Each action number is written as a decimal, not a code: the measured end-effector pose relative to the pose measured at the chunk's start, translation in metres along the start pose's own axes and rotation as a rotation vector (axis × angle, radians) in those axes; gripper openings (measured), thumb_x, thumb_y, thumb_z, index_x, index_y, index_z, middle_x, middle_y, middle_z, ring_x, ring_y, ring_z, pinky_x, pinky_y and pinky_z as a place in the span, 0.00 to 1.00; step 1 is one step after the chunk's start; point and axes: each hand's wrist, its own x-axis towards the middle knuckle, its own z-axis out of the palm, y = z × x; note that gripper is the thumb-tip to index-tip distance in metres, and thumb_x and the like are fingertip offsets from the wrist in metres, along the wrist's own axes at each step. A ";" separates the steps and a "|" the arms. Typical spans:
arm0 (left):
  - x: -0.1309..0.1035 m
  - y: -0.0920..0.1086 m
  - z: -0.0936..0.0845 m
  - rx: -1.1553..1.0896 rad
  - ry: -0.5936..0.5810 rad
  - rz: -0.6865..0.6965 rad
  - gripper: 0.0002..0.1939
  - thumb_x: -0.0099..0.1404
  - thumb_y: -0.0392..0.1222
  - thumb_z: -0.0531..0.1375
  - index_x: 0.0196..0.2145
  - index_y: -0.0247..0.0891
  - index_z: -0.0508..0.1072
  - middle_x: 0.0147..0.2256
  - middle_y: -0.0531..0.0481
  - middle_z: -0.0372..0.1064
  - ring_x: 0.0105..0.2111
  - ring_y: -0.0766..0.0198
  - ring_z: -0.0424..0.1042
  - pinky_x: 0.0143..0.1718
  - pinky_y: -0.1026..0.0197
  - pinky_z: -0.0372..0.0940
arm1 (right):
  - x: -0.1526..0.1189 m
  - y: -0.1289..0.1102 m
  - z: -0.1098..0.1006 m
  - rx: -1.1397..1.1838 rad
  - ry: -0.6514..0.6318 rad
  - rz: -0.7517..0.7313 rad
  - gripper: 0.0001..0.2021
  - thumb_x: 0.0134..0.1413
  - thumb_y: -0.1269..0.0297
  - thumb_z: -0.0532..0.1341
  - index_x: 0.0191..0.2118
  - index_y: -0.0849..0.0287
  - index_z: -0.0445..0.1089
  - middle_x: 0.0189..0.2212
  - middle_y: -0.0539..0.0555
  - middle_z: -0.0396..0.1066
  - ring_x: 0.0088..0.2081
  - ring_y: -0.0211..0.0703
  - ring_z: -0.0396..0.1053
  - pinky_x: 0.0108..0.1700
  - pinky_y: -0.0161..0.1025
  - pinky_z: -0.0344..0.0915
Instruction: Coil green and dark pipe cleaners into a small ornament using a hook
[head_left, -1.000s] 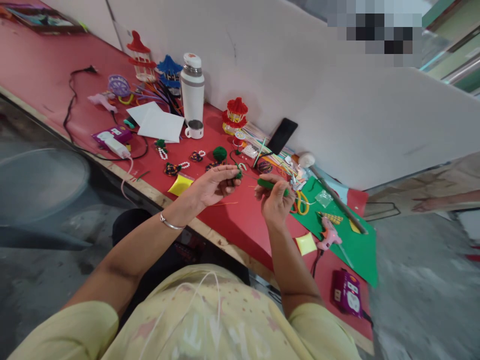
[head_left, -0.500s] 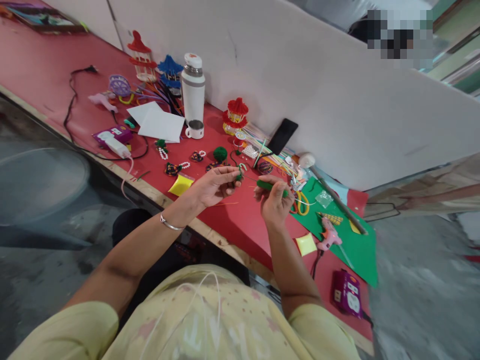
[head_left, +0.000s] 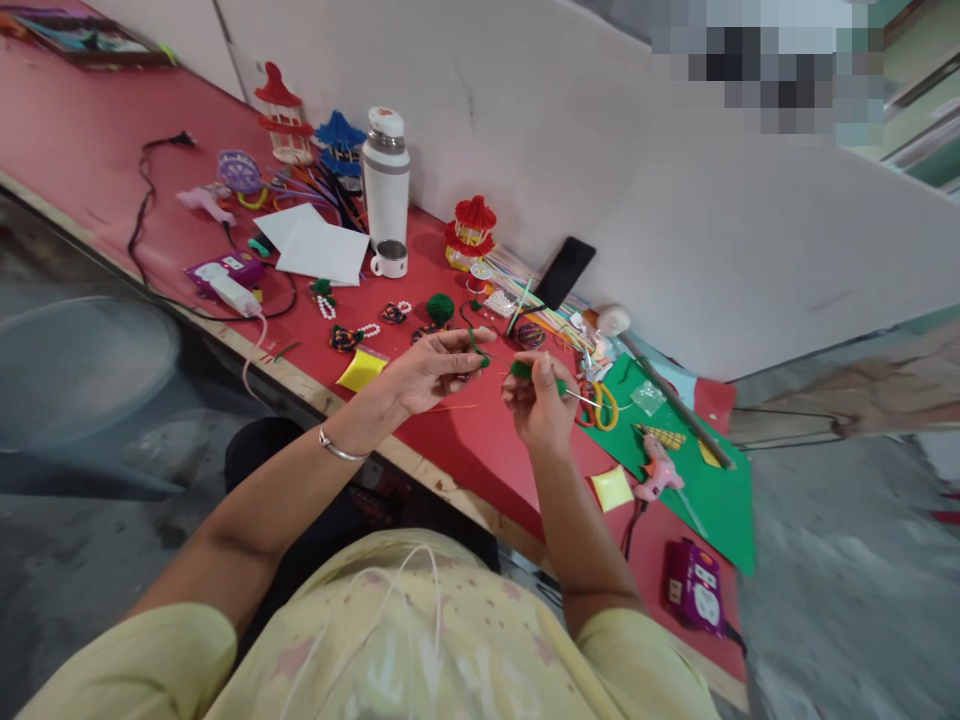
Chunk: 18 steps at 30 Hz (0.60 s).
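Observation:
Between the thumb and fingers of my left hand (head_left: 442,370) is a small piece of dark green yarn work (head_left: 480,352), partly covered by the fingers. My right hand (head_left: 541,392), just to its right, is closed round the green handle of a crochet hook (head_left: 528,371). A thin metal shaft sticks out on the right side of that hand. A narrow gap parts the two hands above the red table. Behind them lie a ball of green yarn (head_left: 440,308) and a ball of multicoloured yarn (head_left: 530,334).
A white flask (head_left: 388,190) and its cup (head_left: 391,260) stand at the back. Yellow-handled scissors (head_left: 606,405), a pink glue gun (head_left: 658,470) and a green sheet (head_left: 712,510) lie to the right. Nearer left are a yellow packet (head_left: 363,371) and a purple power box (head_left: 225,270).
My right hand has shifted slightly left and turned, so the metal shaft now shows on its right. The yarn piece has tilted in my left fingers.

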 end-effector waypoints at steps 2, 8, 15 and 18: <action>-0.001 0.001 0.003 -0.004 -0.007 0.008 0.26 0.48 0.33 0.80 0.47 0.37 0.85 0.26 0.53 0.75 0.24 0.71 0.72 0.18 0.71 0.54 | 0.002 0.001 0.000 0.060 0.020 0.086 0.23 0.53 0.37 0.71 0.36 0.55 0.78 0.19 0.45 0.74 0.18 0.32 0.71 0.19 0.29 0.62; -0.003 -0.003 0.006 0.076 0.047 0.061 0.32 0.47 0.32 0.80 0.51 0.39 0.83 0.26 0.54 0.74 0.23 0.71 0.71 0.17 0.71 0.51 | 0.013 0.001 0.000 0.245 0.014 0.242 0.26 0.49 0.35 0.73 0.36 0.54 0.75 0.18 0.41 0.67 0.17 0.28 0.63 0.14 0.25 0.51; -0.004 -0.003 0.008 0.185 0.118 0.185 0.26 0.48 0.35 0.79 0.47 0.36 0.85 0.28 0.52 0.77 0.20 0.73 0.68 0.19 0.69 0.59 | 0.014 0.004 -0.006 0.161 0.071 0.182 0.26 0.50 0.35 0.72 0.33 0.56 0.75 0.16 0.42 0.68 0.15 0.30 0.65 0.15 0.27 0.54; -0.003 -0.002 0.008 0.242 0.141 0.216 0.21 0.49 0.36 0.79 0.42 0.35 0.86 0.26 0.51 0.78 0.18 0.73 0.67 0.19 0.68 0.60 | 0.011 0.003 -0.007 0.114 0.133 0.123 0.25 0.49 0.37 0.73 0.31 0.57 0.75 0.16 0.43 0.70 0.15 0.30 0.66 0.16 0.28 0.57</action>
